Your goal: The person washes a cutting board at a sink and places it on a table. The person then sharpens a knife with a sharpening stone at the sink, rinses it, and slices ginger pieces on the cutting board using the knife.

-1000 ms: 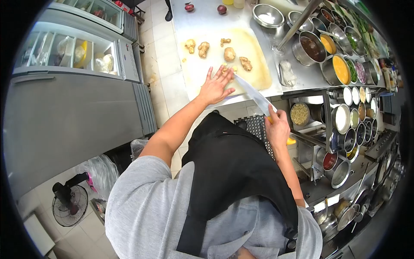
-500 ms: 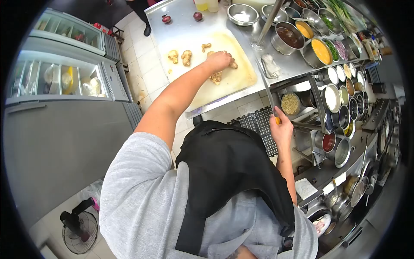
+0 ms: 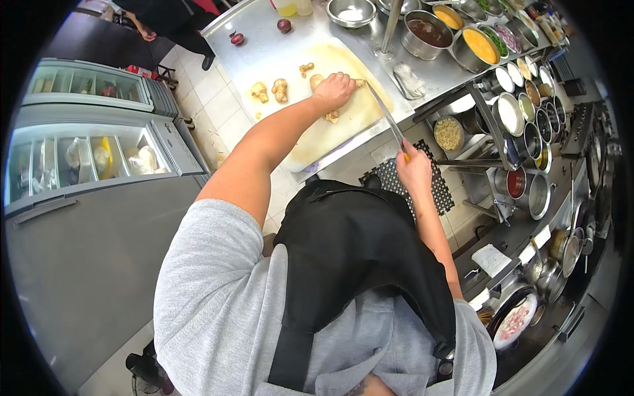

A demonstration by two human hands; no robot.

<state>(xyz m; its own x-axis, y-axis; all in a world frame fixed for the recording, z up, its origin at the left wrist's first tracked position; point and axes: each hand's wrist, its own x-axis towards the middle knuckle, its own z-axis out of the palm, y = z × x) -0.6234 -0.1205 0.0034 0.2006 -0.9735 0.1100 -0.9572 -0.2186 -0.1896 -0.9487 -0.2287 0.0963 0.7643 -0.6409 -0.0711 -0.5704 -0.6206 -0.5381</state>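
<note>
My left hand (image 3: 335, 91) is closed over a ginger piece, whose end shows at its right side, above the pale cutting board (image 3: 330, 135). My right hand (image 3: 415, 168) grips the yellow handle of a long knife (image 3: 386, 113). The blade points up and left, its tip at the exposed end of the ginger. Other ginger knobs (image 3: 280, 90) lie to the left on the board, a small one (image 3: 306, 67) lies farther back, and another (image 3: 331, 116) shows just below my left hand.
Two red onions (image 3: 284, 26) rest on the steel table (image 3: 254, 53). A folded cloth (image 3: 409, 80) lies right of the board. Metal bowls (image 3: 351, 12) and sauce pots (image 3: 429, 33) stand behind. A person (image 3: 173, 30) stands at the back left.
My left hand has gone from lying spread on the board to holding ginger farther back. The knife swung away to the right, then its tip came back to the ginger. The view has shifted.
</note>
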